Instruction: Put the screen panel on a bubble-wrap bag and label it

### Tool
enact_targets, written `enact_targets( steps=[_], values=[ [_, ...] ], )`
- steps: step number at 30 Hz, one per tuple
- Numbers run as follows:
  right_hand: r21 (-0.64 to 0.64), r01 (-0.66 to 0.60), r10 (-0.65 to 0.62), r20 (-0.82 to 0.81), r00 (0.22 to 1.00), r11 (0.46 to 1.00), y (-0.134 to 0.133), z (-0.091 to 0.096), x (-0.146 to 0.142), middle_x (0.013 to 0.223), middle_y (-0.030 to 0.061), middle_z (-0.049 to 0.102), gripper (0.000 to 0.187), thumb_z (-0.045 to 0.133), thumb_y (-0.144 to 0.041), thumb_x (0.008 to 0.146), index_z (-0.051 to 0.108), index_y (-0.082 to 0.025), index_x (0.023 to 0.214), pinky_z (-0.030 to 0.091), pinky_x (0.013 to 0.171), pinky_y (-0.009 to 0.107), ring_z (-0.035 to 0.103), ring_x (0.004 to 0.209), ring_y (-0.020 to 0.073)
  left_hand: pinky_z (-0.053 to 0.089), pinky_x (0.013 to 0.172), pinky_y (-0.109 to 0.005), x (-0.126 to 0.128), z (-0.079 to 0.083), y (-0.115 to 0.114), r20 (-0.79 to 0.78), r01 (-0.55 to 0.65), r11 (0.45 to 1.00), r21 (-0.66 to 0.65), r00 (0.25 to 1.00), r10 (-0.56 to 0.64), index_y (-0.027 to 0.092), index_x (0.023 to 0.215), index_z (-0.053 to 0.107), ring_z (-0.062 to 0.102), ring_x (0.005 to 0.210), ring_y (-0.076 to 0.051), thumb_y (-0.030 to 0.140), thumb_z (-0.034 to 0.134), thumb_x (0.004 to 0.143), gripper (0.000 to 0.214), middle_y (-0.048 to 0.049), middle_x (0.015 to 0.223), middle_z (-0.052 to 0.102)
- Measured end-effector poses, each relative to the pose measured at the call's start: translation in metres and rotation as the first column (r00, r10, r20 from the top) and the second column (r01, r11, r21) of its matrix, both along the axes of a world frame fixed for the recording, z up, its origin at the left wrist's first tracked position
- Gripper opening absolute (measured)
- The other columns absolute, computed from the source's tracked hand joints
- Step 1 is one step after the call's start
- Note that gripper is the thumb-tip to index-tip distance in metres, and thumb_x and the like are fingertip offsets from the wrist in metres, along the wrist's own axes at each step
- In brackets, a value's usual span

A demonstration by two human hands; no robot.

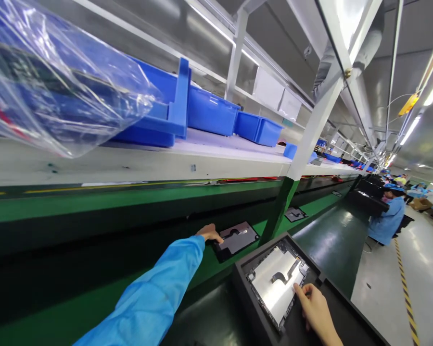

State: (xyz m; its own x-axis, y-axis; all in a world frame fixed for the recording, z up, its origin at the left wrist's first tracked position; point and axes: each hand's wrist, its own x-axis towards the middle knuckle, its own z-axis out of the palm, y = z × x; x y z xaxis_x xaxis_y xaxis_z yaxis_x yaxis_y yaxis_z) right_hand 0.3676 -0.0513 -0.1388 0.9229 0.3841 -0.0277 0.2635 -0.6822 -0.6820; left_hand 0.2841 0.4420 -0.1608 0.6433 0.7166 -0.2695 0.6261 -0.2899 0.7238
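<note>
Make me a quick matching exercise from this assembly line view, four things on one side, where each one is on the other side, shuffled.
Things:
1. left hand
2. right hand
3. blue bins
4. clear plastic bag

Places:
A. on the white shelf above the belt
B. on the silver panel in the black tray
C. upper left, close to the camera
D. on the dark plate on the green belt

Pairs: 1-D, 2-B, 3-A, 4-C
</note>
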Motion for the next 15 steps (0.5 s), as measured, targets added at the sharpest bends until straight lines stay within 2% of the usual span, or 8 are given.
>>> enact_targets(
  steps=[4, 8, 12, 15],
  values=[
    [0.009, 0.002, -0.002, -0.024, 1.000, 1.000, 0.004, 0.006, -0.003, 0.046, -0.0036, 0.059, 0.039, 0.047, -0.053, 0.105, 0.044, -0.026, 0.076, 0.033, 0.036, 0.024, 0.056, 0.031, 0.0163, 0.062, 0.091, -0.043, -0.020, 0.018, -0.006, 0.055, -0.035, 0.985, -0.168, 0.997, 0.045, 0.016, 0.128, 0.066, 0.070, 0.108, -0.025, 0.038, 0.071, 0.101, 0.035, -0.0090, 0.126, 0.068],
    [0.030, 0.007, -0.005, -0.075, 0.997, 1.000, 0.007, 0.010, -0.003, 0.046, -0.0036, 0.060, 0.039, 0.050, -0.048, 0.108, 0.045, -0.025, 0.077, 0.033, 0.036, 0.023, 0.056, 0.029, 0.0154, 0.063, 0.084, -0.038, -0.055, 0.041, -0.018, 0.225, -0.042, 0.951, -0.306, 0.968, 0.115, 0.015, 0.124, 0.067, 0.071, 0.098, -0.021, 0.036, 0.069, 0.102, 0.031, -0.0077, 0.119, 0.070],
    [0.072, 0.006, 0.004, -0.139, 0.990, 0.997, 0.008, 0.011, -0.002, 0.045, -0.0048, 0.060, 0.035, 0.056, -0.044, 0.108, 0.051, -0.023, 0.080, 0.035, 0.035, 0.022, 0.057, 0.030, 0.0150, 0.063, 0.075, -0.032, -0.109, 0.075, -0.032, 0.381, -0.065, 0.916, -0.396, 0.896, 0.228, 0.014, 0.121, 0.068, 0.071, 0.085, -0.016, 0.032, 0.068, 0.104, 0.025, -0.0056, 0.107, 0.072],
    [0.126, 0.011, 0.014, -0.190, 0.982, 0.992, 0.009, 0.015, -0.002, 0.048, -0.0075, 0.059, 0.034, 0.064, -0.045, 0.106, 0.058, -0.020, 0.083, 0.038, 0.035, 0.021, 0.055, 0.031, 0.0130, 0.059, 0.066, -0.025, -0.156, 0.108, -0.052, 0.476, -0.055, 0.885, -0.462, 0.827, 0.300, 0.013, 0.118, 0.071, 0.072, 0.074, -0.015, 0.024, 0.075, 0.096, 0.024, -0.0042, 0.093, 0.076]
  ],
)
